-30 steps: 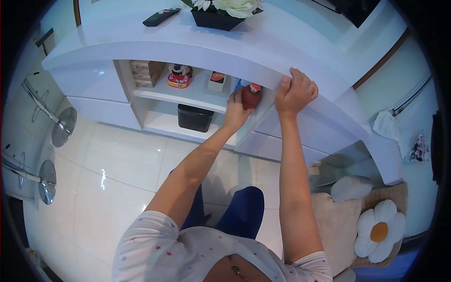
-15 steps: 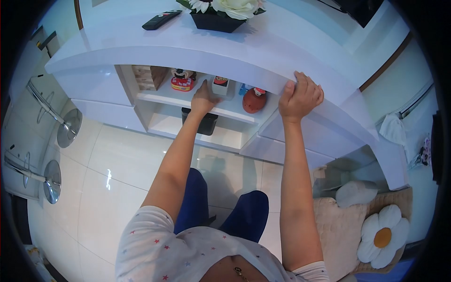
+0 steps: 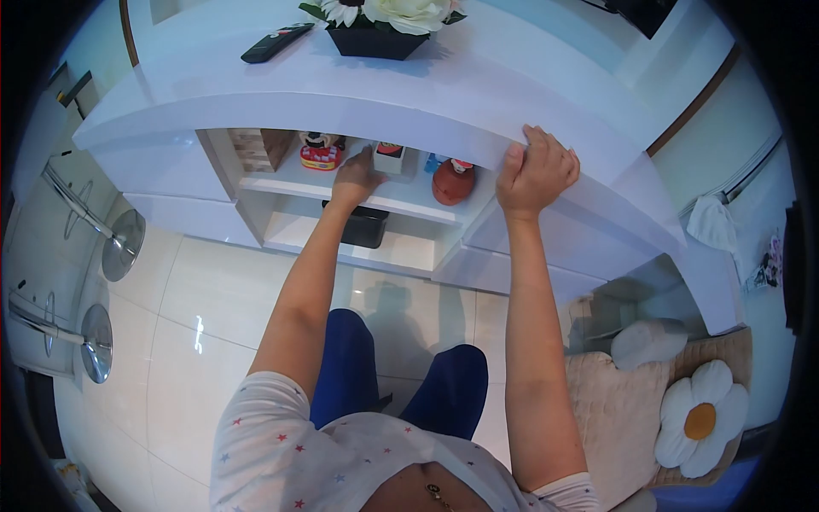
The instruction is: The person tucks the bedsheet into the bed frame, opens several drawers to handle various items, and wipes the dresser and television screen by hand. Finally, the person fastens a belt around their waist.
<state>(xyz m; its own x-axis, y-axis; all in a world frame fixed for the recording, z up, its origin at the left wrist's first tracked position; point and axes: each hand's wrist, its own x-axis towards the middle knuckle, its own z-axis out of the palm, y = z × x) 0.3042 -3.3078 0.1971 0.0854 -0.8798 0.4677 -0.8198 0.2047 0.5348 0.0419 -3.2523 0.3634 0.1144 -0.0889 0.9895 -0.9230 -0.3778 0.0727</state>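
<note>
My left hand (image 3: pixel 356 179) reaches into the upper open shelf (image 3: pixel 418 198) of a white cabinet. Its thumb and index finger are apart, beside a small white box (image 3: pixel 389 159) with a red and black picture. I see nothing held in it, though some fingertips are hidden. Left of that hand stands a red and yellow cartoon figurine (image 3: pixel 321 154). A round reddish-brown container (image 3: pixel 453 183) with a figure on top sits at the shelf's right. My right hand (image 3: pixel 539 175) rests open on the cabinet's curved top edge, thumb spread from the fingers.
On the cabinet top (image 3: pixel 256 81) are a remote control (image 3: pixel 277 43) and a black flower pot (image 3: pixel 375 43). A dark bin (image 3: pixel 365 227) is on the lower shelf. Chrome stool bases (image 3: pixel 97 343) stand at left; a flower cushion (image 3: pixel 701 418) lies at lower right.
The view has shifted slightly. My left hand has moved a little left from the white box, toward the figurine. My right hand stays on the cabinet edge.
</note>
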